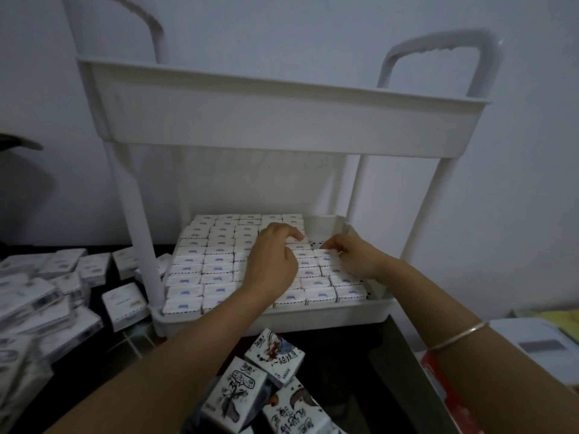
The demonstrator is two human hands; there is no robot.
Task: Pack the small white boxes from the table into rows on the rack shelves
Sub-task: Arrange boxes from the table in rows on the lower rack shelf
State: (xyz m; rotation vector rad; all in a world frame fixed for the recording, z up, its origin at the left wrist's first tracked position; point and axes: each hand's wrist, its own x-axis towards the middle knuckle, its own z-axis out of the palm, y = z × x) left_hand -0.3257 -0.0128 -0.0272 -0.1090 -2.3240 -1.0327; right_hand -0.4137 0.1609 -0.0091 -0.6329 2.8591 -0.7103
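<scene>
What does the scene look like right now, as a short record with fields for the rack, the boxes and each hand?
rack: white, two tiers; upper tier's contents hidden
lower shelf: nearly full of small white boxes in rows
gap: bare perforated floor at back right
left hand: fingers curled down on the middle rows, grip unclear
right hand: fingertips at a box beside the gap, grip unclear
table: loose boxes left of the rack

Open gap btwn upper shelf [282, 120] & packed boxes [216, 267]; 2 posts [138, 220] flank.
</scene>
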